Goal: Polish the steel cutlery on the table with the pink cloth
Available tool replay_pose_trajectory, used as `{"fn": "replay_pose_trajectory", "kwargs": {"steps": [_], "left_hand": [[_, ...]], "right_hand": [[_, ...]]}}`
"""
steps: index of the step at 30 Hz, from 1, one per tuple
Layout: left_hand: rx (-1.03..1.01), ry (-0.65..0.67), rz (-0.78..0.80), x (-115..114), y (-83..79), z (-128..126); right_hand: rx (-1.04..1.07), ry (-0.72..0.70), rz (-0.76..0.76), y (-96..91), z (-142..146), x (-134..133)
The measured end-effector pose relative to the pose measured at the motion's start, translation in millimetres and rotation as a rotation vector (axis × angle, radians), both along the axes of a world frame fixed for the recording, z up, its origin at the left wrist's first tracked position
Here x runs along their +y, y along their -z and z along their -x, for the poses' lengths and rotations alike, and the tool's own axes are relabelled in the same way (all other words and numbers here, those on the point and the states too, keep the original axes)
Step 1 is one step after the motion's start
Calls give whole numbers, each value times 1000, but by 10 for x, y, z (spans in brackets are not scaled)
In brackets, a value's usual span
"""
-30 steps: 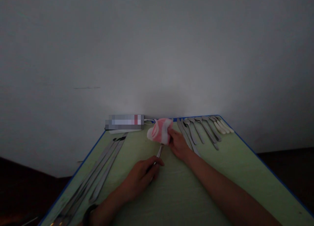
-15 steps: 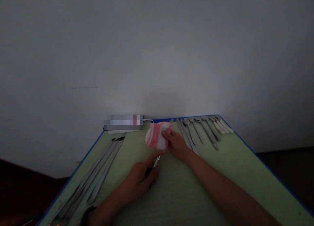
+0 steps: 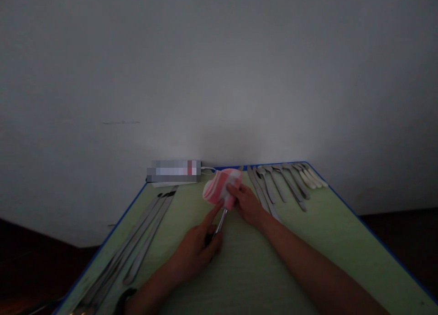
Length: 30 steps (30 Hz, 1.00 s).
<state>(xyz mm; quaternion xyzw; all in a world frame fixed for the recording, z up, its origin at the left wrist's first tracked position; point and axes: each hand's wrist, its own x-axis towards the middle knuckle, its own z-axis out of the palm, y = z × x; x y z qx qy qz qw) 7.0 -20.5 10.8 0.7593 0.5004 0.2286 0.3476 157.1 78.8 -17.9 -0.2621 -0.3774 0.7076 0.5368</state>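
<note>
My right hand pinches a pink-and-white striped cloth, thumb on top of it. Below and to the left, my left hand is closed around a slim metal utensil; its shiny shaft slants up to the cloth. The left index finger stretches forward and touches the cloth's lower edge. A dark part of the utensil shows inside the left palm. The cloth hides its upper end, so its kind cannot be made out.
Long-handled metal utensils lie along the left of the green table. On the right are knives, spoons and white-handled cutlery. A blurred-out box with a white cord stands at the back left, against the wall.
The cloth has folded and shifted slightly along the utensil, baring more of the metal shaft. My left index finger has straightened toward the cloth. The view has moved slightly.
</note>
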Motion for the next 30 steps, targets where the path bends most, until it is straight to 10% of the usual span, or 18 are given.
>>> {"fn": "replay_pose_trajectory", "kwargs": {"steps": [17,30], "left_hand": [[162,31,-84,-14,-60,6],[204,73,-127,-35,-3,0]], "right_hand": [[238,180,172,23,51,78],[-94,53,-5,63,21,25]]}}
